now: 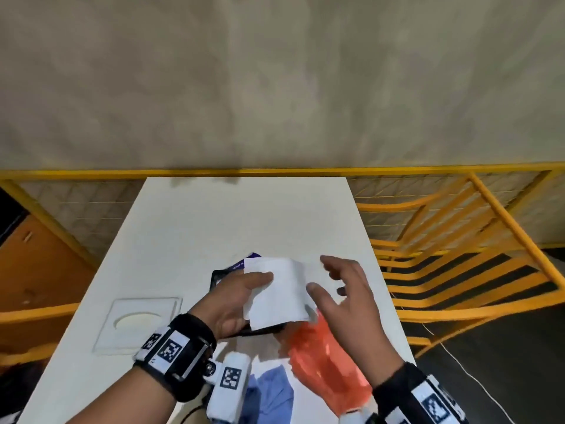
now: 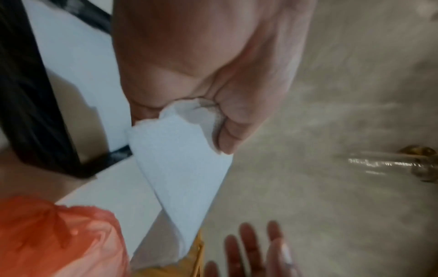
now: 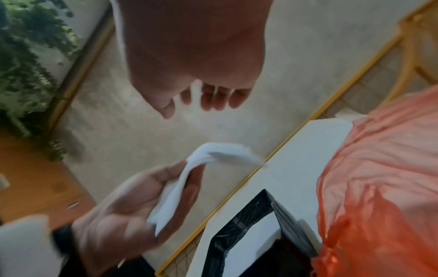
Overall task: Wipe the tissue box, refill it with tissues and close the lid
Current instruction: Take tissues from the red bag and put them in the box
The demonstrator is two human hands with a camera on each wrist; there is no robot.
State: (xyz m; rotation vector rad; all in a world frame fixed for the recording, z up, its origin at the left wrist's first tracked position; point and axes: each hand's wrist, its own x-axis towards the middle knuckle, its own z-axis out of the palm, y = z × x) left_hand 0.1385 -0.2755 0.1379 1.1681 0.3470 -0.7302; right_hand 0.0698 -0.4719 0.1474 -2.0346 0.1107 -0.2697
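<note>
My left hand (image 1: pixel 241 296) pinches a folded stack of white tissues (image 1: pixel 276 289) between thumb and fingers, held above the black tissue box (image 1: pixel 217 278) on the white table (image 1: pixel 238 215). The same tissues (image 2: pixel 180 168) hang from the thumb in the left wrist view, and show in my left hand (image 3: pixel 132 209) as tissues (image 3: pixel 175 187) in the right wrist view. My right hand (image 1: pixel 342 289) hovers just right of the tissues, fingers spread and holding nothing. The box's open black rim (image 3: pixel 239 224) sits below. A white lid with a round opening (image 1: pixel 139 319) lies flat at the left.
An orange plastic bag (image 1: pixel 324 362) lies near the front edge, under my right wrist. A blue cloth (image 1: pixel 272 393) sits beside it. A purple packet (image 1: pixel 241 263) peeks out behind the box. Yellow railing and a yellow chair (image 1: pixel 443 240) stand right of the table.
</note>
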